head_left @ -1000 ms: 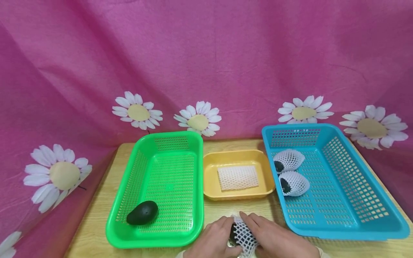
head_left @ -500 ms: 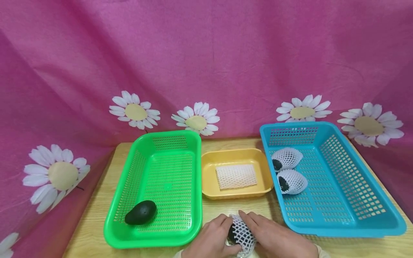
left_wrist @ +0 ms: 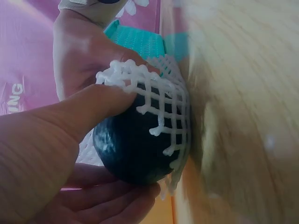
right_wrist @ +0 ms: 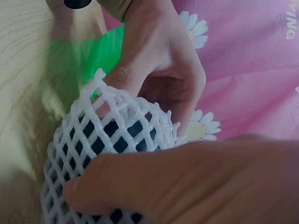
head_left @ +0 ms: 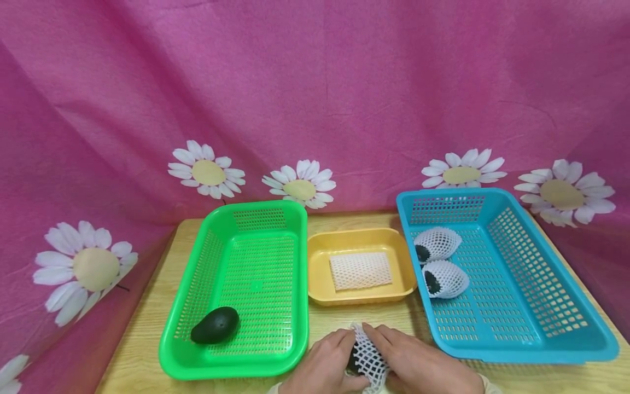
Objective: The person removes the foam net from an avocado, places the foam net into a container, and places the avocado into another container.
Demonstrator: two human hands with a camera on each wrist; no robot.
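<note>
Nearest, at the bottom edge of the head view, the person's left hand (head_left: 322,364) grips a dark, smooth, rounded avocado (left_wrist: 131,144), thumb on one side and fingers curled round the other. A white, open-mesh foam net sleeve (head_left: 372,358) covers part of that avocado; the left wrist view shows its rounded end bare, with the sleeve's ragged edge lying across it and the left thumb at the mesh. The right hand (head_left: 418,358) grips the netted part from the other side, its thumb laid over the mesh. Both hands and the held avocado are low over a pale, wood-grained table (head_left: 143,350). Beyond the left hand stands a bright green, rectangular plastic basket (head_left: 303,273), with a bare, dark avocado (head_left: 215,325) lying on its side in the near left part. Beyond the right hand, a larger blue plastic basket (head_left: 521,350) holds two dark avocados in white foam nets (head_left: 449,280), side by side along its left wall. Between the baskets, farther back than the hands, a shallow yellow plastic tray (head_left: 322,298) holds a flat white foam net (head_left: 361,270). Behind everything hangs a magenta cloth (head_left: 315,82) printed with white, yellow-centred daisies (head_left: 299,189).
</note>
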